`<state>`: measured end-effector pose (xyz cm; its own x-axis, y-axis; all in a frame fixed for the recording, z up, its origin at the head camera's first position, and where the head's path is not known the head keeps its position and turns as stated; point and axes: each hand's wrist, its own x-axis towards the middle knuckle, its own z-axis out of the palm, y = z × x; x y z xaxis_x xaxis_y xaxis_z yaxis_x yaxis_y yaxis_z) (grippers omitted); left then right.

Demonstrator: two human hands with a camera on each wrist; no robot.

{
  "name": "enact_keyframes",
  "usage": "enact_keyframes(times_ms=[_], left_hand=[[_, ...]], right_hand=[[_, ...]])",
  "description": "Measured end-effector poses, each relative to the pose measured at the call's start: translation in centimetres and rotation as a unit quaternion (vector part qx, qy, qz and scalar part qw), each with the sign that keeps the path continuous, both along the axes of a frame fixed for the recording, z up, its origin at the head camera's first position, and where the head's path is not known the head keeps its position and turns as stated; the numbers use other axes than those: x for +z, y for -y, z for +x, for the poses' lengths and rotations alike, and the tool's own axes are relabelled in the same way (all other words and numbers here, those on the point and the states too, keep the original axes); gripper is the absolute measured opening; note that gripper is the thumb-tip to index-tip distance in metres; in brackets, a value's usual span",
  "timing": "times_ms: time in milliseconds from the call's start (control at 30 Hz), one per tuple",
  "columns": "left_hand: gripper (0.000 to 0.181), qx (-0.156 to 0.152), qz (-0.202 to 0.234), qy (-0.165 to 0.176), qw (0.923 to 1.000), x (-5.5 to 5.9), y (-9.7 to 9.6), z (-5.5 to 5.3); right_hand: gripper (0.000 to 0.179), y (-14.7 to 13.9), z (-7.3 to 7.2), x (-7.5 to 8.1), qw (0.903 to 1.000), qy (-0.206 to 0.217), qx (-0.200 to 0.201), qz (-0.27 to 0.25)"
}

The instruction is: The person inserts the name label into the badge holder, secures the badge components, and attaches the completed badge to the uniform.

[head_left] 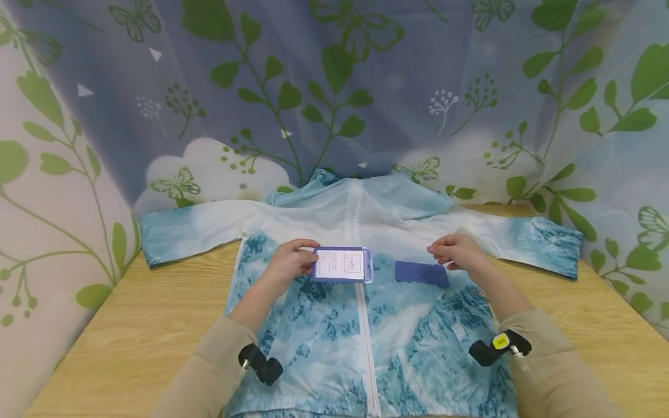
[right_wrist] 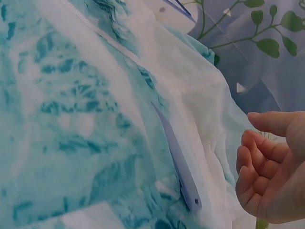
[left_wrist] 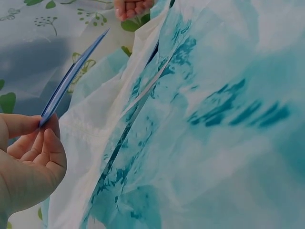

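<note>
- On the tabletop (head_left: 157,313), head view: a blue-and-white jacket (head_left: 313,354) lies spread with its front up, its arms stretched out to both sides and a white zipper (head_left: 366,337) running down the middle.
- Same view: left hand (head_left: 287,266) pinches a blue-framed card holder (head_left: 334,265) by its left end, above the jacket; the holder's far end reaches across the zipper line. Insert white, "CARD" in a red frame, smaller print illegible.
- Right of the zipper, a flat blue piece (head_left: 420,273) lies on the jacket. Right hand (head_left: 457,253) close by it, fingers bent and holding nothing.
- Tan sleeves (head_left: 209,360) on both forearms, a black wrist mount (head_left: 261,364) at each cuff. Behind, a printed cloth (head_left: 397,110) with green leaves and butterflies.
- Left wrist view: card holder seen nearly edge-on, slanting upward, one end between thumb and fingers, raised off the jacket. Part of the right hand shows at the top edge.
- Right wrist view: right hand's fingers loosely curled, nothing in them, thumb apart from the forefinger. Blue piece lies on the jacket, clear of that hand, a small dark hole near its lower end.
</note>
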<state>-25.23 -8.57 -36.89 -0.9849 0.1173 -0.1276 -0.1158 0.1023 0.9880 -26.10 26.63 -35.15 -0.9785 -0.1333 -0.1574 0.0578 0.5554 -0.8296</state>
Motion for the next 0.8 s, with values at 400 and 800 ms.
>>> enact_keyframes(times_ms=[400,800], left_hand=[[0.028,0.004,-0.006,0.000,1.0000,-0.3,0.1,-0.2],[0.029,0.002,-0.006,0.000,1.0000,0.2,0.2,0.2]], right_hand=[[0.047,-2.0,-0.3,-0.9,0.9983,-0.002,0.000,0.059],[0.051,-3.2,-0.5,-1.9,0.9969,-0.009,0.015,0.077]])
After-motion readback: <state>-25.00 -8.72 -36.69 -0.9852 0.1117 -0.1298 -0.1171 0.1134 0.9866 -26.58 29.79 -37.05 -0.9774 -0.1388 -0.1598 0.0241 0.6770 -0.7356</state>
